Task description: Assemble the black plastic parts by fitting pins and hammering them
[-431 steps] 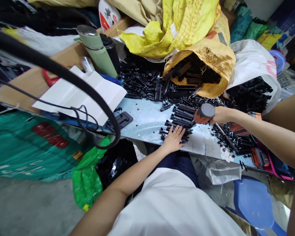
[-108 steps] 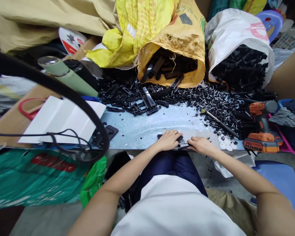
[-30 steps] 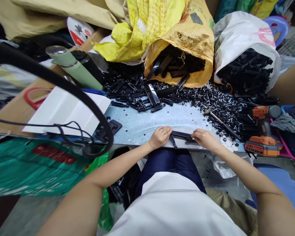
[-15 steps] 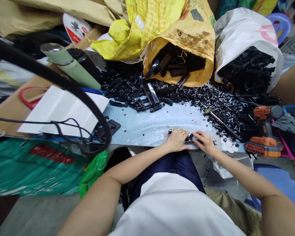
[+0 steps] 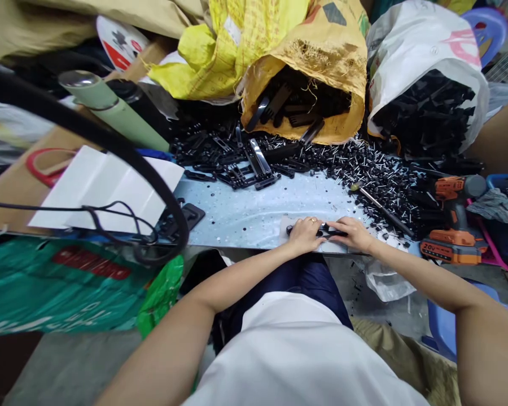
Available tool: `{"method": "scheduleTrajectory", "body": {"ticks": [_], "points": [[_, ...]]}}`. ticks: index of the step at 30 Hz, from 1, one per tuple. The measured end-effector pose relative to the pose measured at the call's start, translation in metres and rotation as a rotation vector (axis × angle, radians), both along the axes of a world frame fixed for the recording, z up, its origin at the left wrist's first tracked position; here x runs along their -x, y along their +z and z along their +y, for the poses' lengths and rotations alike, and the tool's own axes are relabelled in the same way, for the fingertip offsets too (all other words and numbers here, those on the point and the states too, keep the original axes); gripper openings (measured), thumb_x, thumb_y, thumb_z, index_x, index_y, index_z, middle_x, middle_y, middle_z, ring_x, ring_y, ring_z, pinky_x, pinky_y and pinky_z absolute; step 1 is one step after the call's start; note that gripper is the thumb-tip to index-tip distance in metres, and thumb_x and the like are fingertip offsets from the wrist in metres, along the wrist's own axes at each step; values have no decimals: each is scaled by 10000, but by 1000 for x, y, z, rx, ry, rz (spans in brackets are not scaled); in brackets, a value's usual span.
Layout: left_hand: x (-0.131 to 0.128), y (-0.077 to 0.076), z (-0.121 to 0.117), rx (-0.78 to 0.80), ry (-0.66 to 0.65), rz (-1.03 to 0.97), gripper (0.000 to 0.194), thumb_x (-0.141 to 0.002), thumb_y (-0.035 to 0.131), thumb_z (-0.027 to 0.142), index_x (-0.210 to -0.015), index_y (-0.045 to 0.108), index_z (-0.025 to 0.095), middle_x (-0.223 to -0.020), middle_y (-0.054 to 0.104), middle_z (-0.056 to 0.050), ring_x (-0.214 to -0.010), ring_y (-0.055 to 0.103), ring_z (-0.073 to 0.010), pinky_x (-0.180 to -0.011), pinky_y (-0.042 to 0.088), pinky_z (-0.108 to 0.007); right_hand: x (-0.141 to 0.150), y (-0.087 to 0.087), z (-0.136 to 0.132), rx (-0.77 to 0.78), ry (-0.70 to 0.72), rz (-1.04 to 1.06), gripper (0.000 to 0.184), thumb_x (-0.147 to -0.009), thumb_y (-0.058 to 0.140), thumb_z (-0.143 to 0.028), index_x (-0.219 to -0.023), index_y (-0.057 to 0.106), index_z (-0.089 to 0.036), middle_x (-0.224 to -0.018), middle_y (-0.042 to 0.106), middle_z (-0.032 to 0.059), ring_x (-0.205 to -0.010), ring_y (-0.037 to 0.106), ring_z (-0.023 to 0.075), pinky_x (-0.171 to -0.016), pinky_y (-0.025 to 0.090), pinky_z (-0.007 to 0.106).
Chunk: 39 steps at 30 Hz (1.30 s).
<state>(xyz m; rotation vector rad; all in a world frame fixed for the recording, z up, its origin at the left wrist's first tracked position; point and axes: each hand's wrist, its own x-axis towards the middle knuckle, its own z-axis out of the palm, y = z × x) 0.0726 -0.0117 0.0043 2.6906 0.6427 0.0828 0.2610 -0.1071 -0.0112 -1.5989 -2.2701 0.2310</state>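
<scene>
At the table's front edge, a long black plastic part (image 5: 324, 229) lies low against the surface with both my hands on it. My left hand (image 5: 306, 234) curls over its left portion, fingers closed and covering much of it. My right hand (image 5: 350, 233) pinches the right portion between thumb and fingers. A small dark rounded end pokes out left of my left hand. The exact shape of the part is hidden by my fingers. Beneath it shows a pale, clear-looking patch on the blue tabletop (image 5: 237, 217).
Loose black parts (image 5: 220, 158) and a pile of small pins (image 5: 376, 175) cover the back. A screwdriver-like rod (image 5: 383, 208) lies right, near an orange cordless drill (image 5: 455, 225). Sacks (image 5: 305, 51) stand behind. A black curved arm (image 5: 122, 149) crosses the left, above white paper (image 5: 105, 192).
My right hand has flattened and its fingers now reach along the part. The right forearm has risen, covering most of the white discs beside it. The view has shifted slightly.
</scene>
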Motion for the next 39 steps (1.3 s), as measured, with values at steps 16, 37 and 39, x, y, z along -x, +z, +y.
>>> {"method": "scheduleTrajectory", "body": {"ticks": [16,37,39], "points": [[20,0,9,-307,-118,-60,446,-919,310,402,-944,605,68,-819,628,-145,-801,583,-224,-652,429,-309,-5,27,3,-104,-31,-307,574,-860,302,-595,-578,564,-170,-551,494,52,-534,459,140,-491,304,260],[48,55,-49,201,-52,-1153,696,-891,8,542,-978,583,160,-743,634,-93,-764,610,-182,-664,502,-311,142,22,-2,-283,-401,895,436,-876,144,-512,-1093,426,-260,-1057,510,139,-1057,508,264,-812,448,485],[42,38,-39,87,-93,-1067,739,-872,-10,572,-1137,533,146,-859,648,-118,-929,598,-214,-763,501,-347,135,6,19,-325,-478,836,379,-888,194,-405,-1220,328,-279,-1185,455,141,-1165,441,268,-873,412,512]]}}
